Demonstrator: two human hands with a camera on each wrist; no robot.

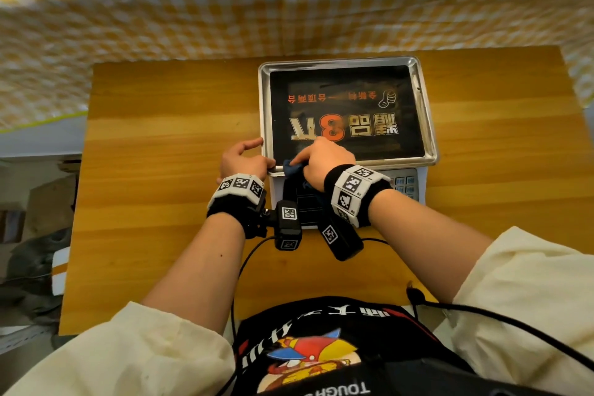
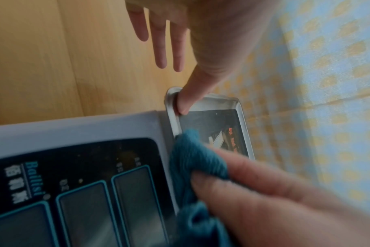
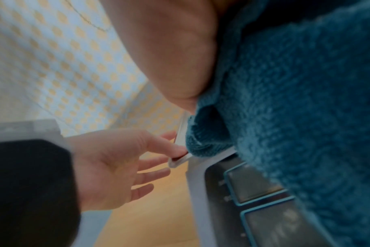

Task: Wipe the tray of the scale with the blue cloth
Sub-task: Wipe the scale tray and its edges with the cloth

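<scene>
Mid-wipe at centre frame: right hand [image 1: 321, 159] bunching knitted blue cloth [image 1: 294, 169] on shiny rectangular steel scale tray [image 1: 429, 125]; left hand [image 1: 242, 161] spread, thumb pinning corner. Next: sweep toward upper right.

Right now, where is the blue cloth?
In the head view the blue cloth is bunched in the right hand at the tray's near-left corner, beside the left hand.

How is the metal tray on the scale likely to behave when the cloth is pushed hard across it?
The tray looks thin and merely set on the scale, so it may slide or lift. The left hand pressing its corner suggests that. Its shiny rim probably feels slippery.
</scene>
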